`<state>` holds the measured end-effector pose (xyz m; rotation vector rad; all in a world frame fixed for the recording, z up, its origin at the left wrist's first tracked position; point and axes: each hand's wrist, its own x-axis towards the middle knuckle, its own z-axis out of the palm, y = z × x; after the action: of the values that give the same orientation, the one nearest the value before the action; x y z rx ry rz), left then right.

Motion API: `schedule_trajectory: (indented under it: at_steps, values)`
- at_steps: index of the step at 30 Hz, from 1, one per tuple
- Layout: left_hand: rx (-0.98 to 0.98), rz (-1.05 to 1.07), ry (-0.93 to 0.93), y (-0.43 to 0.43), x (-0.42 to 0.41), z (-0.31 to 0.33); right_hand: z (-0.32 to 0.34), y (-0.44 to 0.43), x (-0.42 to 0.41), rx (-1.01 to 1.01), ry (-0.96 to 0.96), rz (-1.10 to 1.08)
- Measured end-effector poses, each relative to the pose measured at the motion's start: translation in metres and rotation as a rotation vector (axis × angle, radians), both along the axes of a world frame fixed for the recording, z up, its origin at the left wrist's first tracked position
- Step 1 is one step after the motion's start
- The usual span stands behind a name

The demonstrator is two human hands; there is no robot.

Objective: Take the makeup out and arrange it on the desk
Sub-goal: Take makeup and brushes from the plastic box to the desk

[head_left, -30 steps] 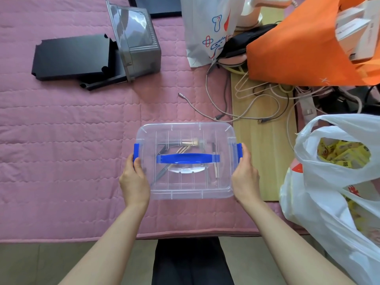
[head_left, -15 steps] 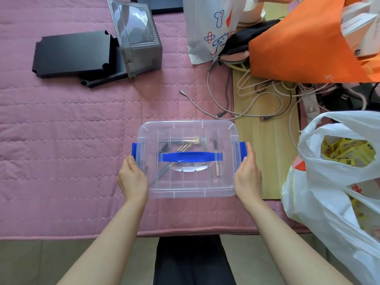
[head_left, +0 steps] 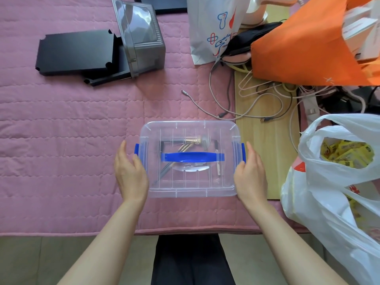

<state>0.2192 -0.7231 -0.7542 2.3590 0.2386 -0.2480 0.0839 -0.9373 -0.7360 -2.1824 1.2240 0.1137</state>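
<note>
A clear plastic box [head_left: 191, 184] with a blue carry handle [head_left: 192, 157] sits on the pink quilted cloth [head_left: 61, 130] near the front edge, its lid on. Makeup brushes and pencils [head_left: 191, 140] show through the lid. My left hand [head_left: 129, 173] is beside the box's left end with relaxed fingers, its thumb close to the blue left latch [head_left: 136, 149]. At the other end my right hand [head_left: 250, 175] is against the box, fingers touching the blue right latch [head_left: 243, 153]. Both latches stick outward from the box ends.
A white plastic bag [head_left: 329, 202] with yellow packets stands at the right. Behind the box lie loose cables [head_left: 226, 112] on a wooden board [head_left: 265, 140], an orange bag [head_left: 304, 44] and a white printed bag [head_left: 213, 27]. A grey transparent container [head_left: 141, 36] and a black tray [head_left: 76, 52] lie far left.
Both hands went from holding the box's ends to the blue latches, which now stick outward. My left hand has drawn slightly away from the box.
</note>
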Motion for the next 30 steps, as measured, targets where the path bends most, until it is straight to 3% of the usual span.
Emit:
schedule_trajectory:
  at_steps: [4, 10, 15, 30]
  values:
    - [0.041, -0.456, -0.198, -0.017, -0.014, 0.001, 0.000, 0.019, 0.009, -0.157, 0.006, 0.306]
    - [0.142, -0.789, -0.226, -0.038, -0.028, -0.012, -0.006, 0.036, 0.025, -0.224, 0.072, 0.506]
    - [0.145, -0.814, -0.214, -0.040, -0.033, -0.020, -0.015, 0.040, 0.028, -0.321, 0.116, 0.554]
    - [0.044, -0.776, -0.255, -0.056, -0.009, 0.003, 0.005, 0.024, 0.046, -0.316, -0.048, 0.485]
